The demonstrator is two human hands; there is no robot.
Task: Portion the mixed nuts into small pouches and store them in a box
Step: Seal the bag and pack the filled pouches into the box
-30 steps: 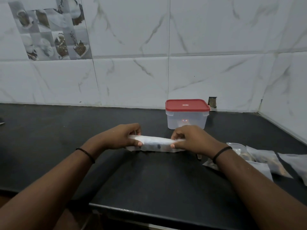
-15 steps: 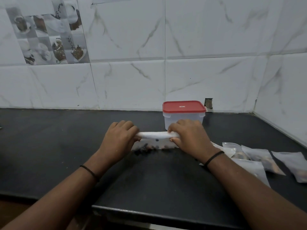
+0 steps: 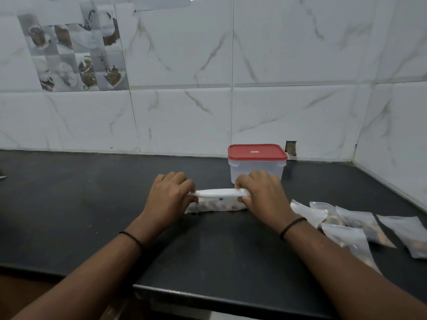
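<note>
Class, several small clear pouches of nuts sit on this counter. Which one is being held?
The clear plastic pouch pinched between left hand and right hand; the other pouches lie untouched at right.

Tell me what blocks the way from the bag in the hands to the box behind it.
The red lid is on the box, so the bag cannot go in until it is taken off. The counter between bag and box shows nothing else. Both the left hand and right hand grip the bag.
</note>
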